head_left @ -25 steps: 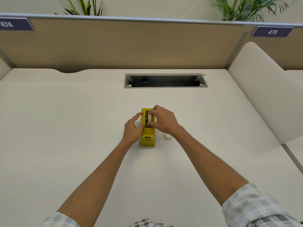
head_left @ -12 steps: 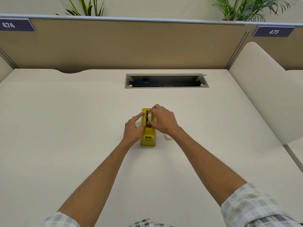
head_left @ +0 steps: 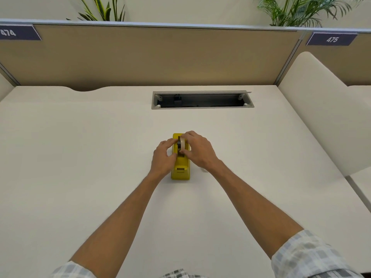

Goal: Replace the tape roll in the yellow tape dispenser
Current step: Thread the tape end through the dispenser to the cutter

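Observation:
The yellow tape dispenser [head_left: 180, 170] stands on the white desk [head_left: 80, 157], its cutter end toward me. A pale tape roll [head_left: 182, 143] on a dark hub sits upright in the dispenser's slot. My right hand [head_left: 197, 150] pinches the roll from the right, fingers over its top and thumb at its lower edge. From the left, my left hand [head_left: 163, 156] grips the dispenser's side, with its fingertips touching the hub. A second small white roll seen earlier to the right of the dispenser is now almost hidden behind my right wrist.
An open grey cable tray slot [head_left: 201, 99] is cut into the desk behind the dispenser. A tan partition [head_left: 150, 57] closes the far edge, with plants behind it. A white curved side divider [head_left: 321, 109] rises on the right.
My right wrist has drifted slightly and now covers the white roll on the desk. Both hands stay on the dispenser and its roll; the roll sits a little lower in the slot.

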Motion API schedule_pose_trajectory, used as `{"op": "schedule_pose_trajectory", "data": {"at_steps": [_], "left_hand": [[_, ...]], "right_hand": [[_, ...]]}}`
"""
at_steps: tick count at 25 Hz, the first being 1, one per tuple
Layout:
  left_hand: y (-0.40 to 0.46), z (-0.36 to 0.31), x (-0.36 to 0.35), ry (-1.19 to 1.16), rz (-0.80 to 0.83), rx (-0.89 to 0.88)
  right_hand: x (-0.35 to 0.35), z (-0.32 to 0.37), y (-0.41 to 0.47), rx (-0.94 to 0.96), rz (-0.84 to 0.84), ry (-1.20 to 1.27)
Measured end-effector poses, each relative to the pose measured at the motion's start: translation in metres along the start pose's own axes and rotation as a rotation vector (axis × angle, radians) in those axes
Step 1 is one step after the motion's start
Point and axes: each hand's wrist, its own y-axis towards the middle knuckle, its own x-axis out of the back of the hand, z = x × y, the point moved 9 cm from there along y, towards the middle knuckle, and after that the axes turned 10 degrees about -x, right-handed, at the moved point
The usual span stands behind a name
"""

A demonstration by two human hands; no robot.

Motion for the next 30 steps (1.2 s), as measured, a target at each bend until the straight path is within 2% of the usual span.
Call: {"op": "schedule_pose_trajectory", "data": {"at_steps": [10, 17, 21, 26, 30], "left_hand": [[0.006, -0.027, 0.012, -0.052, -0.093, -0.126], [-0.017, -0.048, 0.020, -0.285, -0.171, -0.065], [-0.030, -0.061, 0.017, -0.400, -0.149, -0.025], [-0.032, -0.087, 0.023, -0.301, -0.106, -0.059], [-0.033, -0.098, 0.025, -0.208, -0.060, -0.091]], "right_hand": [[0.018, 0.001, -0.002, 0.007, -0.076, 0.258], [0.044, 0.009, -0.021, 0.023, -0.150, 0.389], [0.059, 0.015, -0.039, 0.041, -0.233, 0.383], [0.067, 0.020, -0.057, 0.028, -0.343, 0.335], [0.070, 0.022, -0.064, -0.007, -0.358, 0.260]]}}
